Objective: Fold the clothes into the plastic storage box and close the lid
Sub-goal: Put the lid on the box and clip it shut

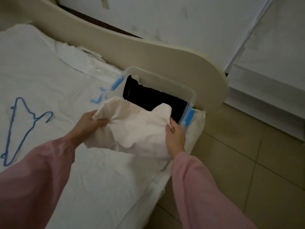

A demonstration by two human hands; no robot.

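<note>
Two hands share one cream-white garment [132, 128]. It's bunched and lifted a little off the bed, w/ its far edge overlapping the near side of the plastic storage box [166, 80]. Left hand [90, 123] has a fistful of the left edge, fingers curled round the cloth. Right hand [175, 138] pinches the right edge, thumb on top.

Handling, as I judge it: light, soft, fully limp, not fragile and not slippery. It sags between the two grips and creases easily, so a fold won't hold itself. Best taken at opposite edges or corners and kept a bit taut, then carried w/ palms under the folded stack when lowering in.

Box is open, clear walls w/ blue latches, and a black garment [155, 98] already lies flat inside. What looks like the clear lid [102, 75] lies on the bed [49, 71] just left of the box, not yet fitted. Blue hangers [21, 126] lie well apart at left. Beige bed board [148, 52] sits behind the box, tiled floor [247, 154] to the right.
</note>
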